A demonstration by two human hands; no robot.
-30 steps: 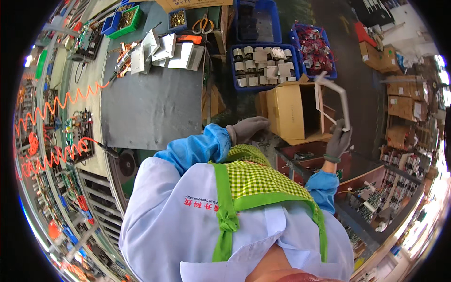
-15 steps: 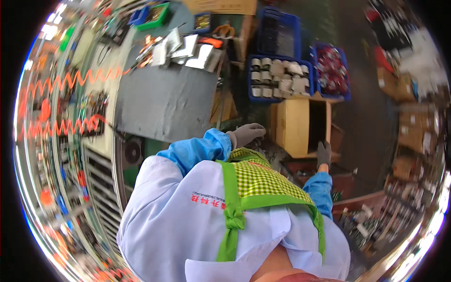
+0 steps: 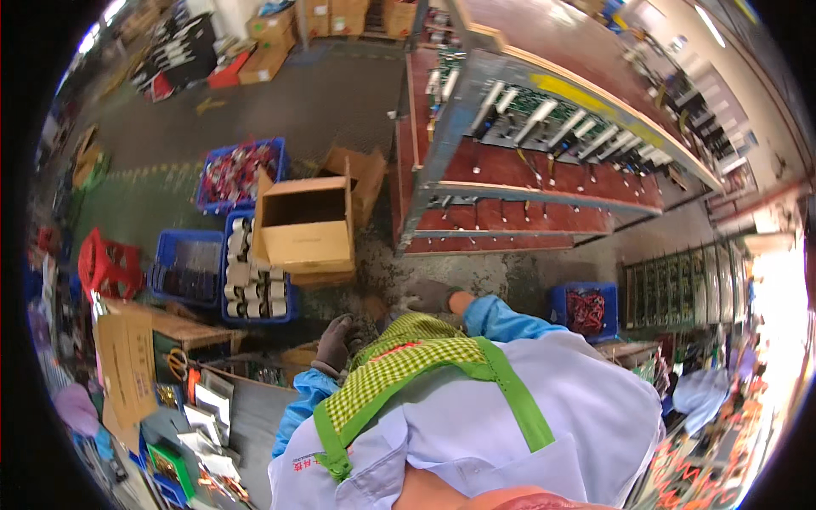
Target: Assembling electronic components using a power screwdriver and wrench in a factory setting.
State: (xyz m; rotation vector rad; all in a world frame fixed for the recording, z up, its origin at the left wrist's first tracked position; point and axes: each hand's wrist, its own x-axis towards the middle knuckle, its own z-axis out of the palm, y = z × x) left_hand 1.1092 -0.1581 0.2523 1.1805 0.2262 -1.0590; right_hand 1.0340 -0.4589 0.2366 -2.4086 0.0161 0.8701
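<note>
My left hand, in a grey glove, hangs beside the apron near the corner of the grey work table. Its fingers are stretched out, and I see nothing in them. In front of the green checked apron, my right hand hovers over the floor in a matching glove. It is somewhat blurred, with fingers extended and nothing visible in it. An open cardboard carton stands ahead of the left hand, apart from both hands. Next to it is a blue crate holding several white-and-black rolls.
A metal rack with red shelves and circuit boards stands ahead right. Left lie a blue crate of red packets, another blue crate and a red stool. Another blue bin is at right, before a board rack.
My view and body have turned right, so the rack now shows ahead and the table sits lower left. My right hand has come away from the carton's edge. The left hand has dropped to my side.
</note>
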